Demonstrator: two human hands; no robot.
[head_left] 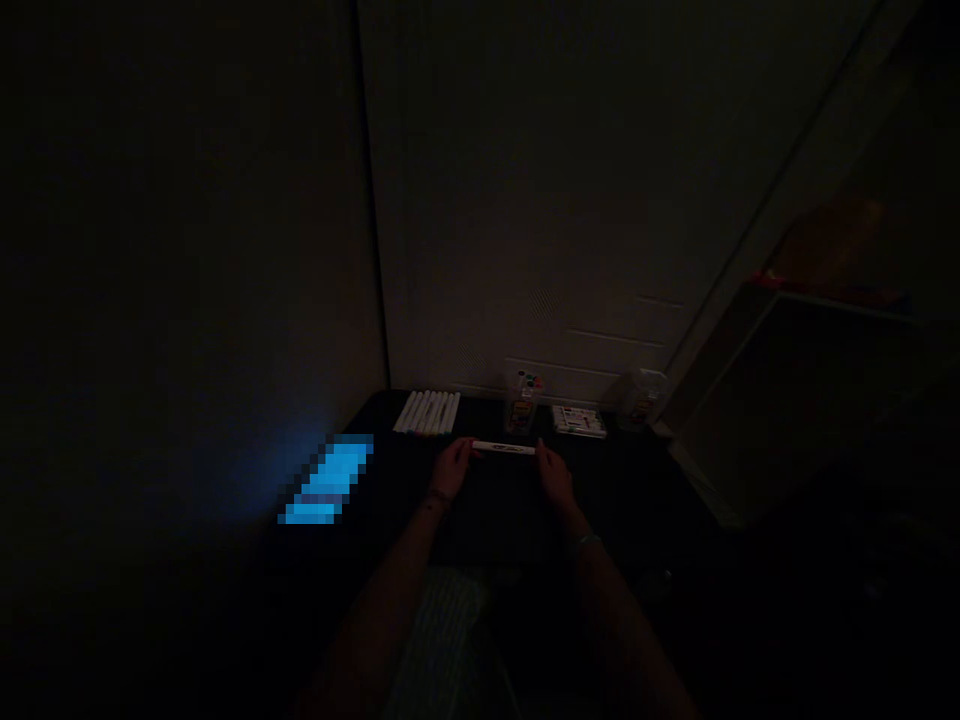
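Observation:
The room is very dark. Both hands hold one white marker pen (504, 449) level above a dark table (637, 480). My left hand (452, 468) pinches its left end. My right hand (555, 472) pinches its right end. Behind them, a row of several white marker pens (428, 412) lies side by side on the table.
A glowing blue screen (328, 479) lies at the table's left. At the back stand a small clear container (523, 402), a flat printed pack (579, 421) and a clear jar (640, 398). A white wall rises behind; a dark box-like piece of furniture (810, 400) is at the right.

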